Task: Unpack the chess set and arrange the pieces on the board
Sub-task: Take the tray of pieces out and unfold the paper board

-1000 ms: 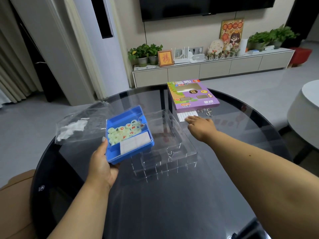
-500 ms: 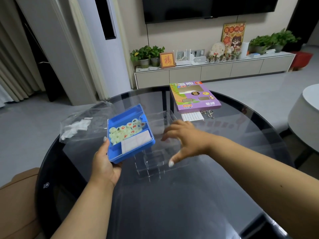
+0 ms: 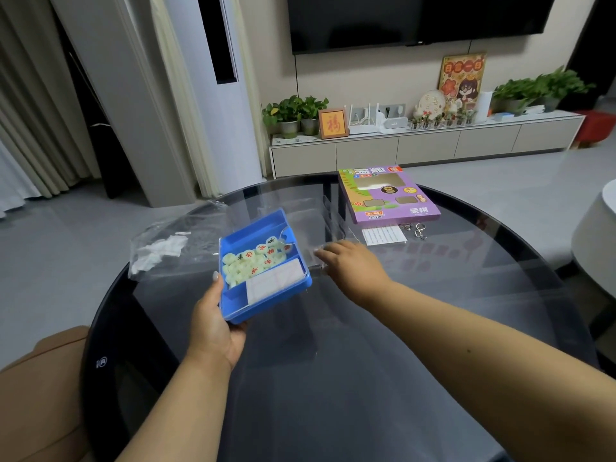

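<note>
So my left hand (image 3: 216, 331) grips the near corner of the blue plastic tray (image 3: 266, 296), thumb along its left wall, holding it tilted just above the glass tabletop (image 3: 333, 378). The round pale Chinese chess pieces (image 3: 250, 265) lie heaped in its far compartment, red and dark characters up, and a folded white sheet with red lines (image 3: 276, 283) (the paper board, I would guess) lies in the nearer one. My right hand (image 3: 350, 265) reaches out flat, fingers straight and grasping nothing, its fingertips at the clear plastic insert (image 3: 330, 221) just right of the tray; whether they touch it I cannot tell.

I judge the unpacking is the step in hand: nothing is set out yet. Next I should put the tray down level so no pieces spill, then lift out the sheet and spread it on the bare glass before me.

Farther back lie the purple game box (image 3: 390, 198), a small white slip (image 3: 383, 235), some metal ring puzzles (image 3: 413, 228) and, to the left, a crumpled clear bag (image 3: 166, 251).
</note>
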Motion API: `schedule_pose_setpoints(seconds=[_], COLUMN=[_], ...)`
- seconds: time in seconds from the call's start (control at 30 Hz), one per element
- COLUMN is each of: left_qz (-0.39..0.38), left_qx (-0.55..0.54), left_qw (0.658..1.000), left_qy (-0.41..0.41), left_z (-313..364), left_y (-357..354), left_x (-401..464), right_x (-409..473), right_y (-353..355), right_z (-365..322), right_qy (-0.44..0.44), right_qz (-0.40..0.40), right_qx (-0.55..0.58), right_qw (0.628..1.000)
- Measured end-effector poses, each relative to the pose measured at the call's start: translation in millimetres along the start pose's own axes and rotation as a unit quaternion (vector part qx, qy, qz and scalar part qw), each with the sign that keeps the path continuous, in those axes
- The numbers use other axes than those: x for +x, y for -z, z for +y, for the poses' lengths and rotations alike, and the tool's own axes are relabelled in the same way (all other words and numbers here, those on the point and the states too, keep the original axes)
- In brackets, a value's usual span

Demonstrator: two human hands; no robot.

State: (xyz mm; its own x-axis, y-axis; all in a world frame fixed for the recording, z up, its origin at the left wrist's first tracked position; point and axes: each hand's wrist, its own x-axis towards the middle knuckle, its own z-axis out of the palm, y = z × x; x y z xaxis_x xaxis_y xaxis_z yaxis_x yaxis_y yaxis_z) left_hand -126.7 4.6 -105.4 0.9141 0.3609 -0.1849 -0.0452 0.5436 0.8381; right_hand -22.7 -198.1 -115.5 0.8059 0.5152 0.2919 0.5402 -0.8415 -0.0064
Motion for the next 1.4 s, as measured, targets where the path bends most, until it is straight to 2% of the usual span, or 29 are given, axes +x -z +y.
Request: schedule_pose_setpoints(seconds=[0.13,0.27,0.43,0.6,0.7,0.9,1.1,1.23,1.4], left_qz=[0.003,0.002,-0.003,-0.007,-0.005,-0.010,-0.009,-0.007,-0.007], left_qx=[0.005,0.012,0.022,0.025,0.026,0.041,0.052,0.058,0.068], left_qw=[1.000,1.000,1.000,1.000,1.000,0.999,0.999,0.998,0.997], left_qy=[0.002,-0.001,-0.004,-0.003,-0.003,-0.006,-0.011,-0.016,-0.019], left_z=[-1,-2,-3,-4,-4,-6,-7,-7,-7], left_y=[-1,-1,-1,0,0,1,0,-2,-3], left_x=[2,5,9,9,10,12,14,13,12], right_x=[19,29,29,49,63,82,89,83,57], right_y=[-1,-1,-6,-9,-7,-4,-3,4,23], right_z=[2,-2,2,9,12,18,25,25,-1], right_qy=[-0.029,-0.013,-0.024,-0.054,-0.079,-0.125,-0.141,-0.159,-0.176], right_qz=[-0.001,0.014,-0.031,-0.107,-0.146,-0.186,-0.194,-0.127,0.076], right_qx=[-0.034,-0.037,0.017,-0.036,-0.031,0.002,0.038,0.118,0.308], right_qw=[0.999,0.999,0.999,0.992,0.986,0.975,0.970,0.972,0.932])
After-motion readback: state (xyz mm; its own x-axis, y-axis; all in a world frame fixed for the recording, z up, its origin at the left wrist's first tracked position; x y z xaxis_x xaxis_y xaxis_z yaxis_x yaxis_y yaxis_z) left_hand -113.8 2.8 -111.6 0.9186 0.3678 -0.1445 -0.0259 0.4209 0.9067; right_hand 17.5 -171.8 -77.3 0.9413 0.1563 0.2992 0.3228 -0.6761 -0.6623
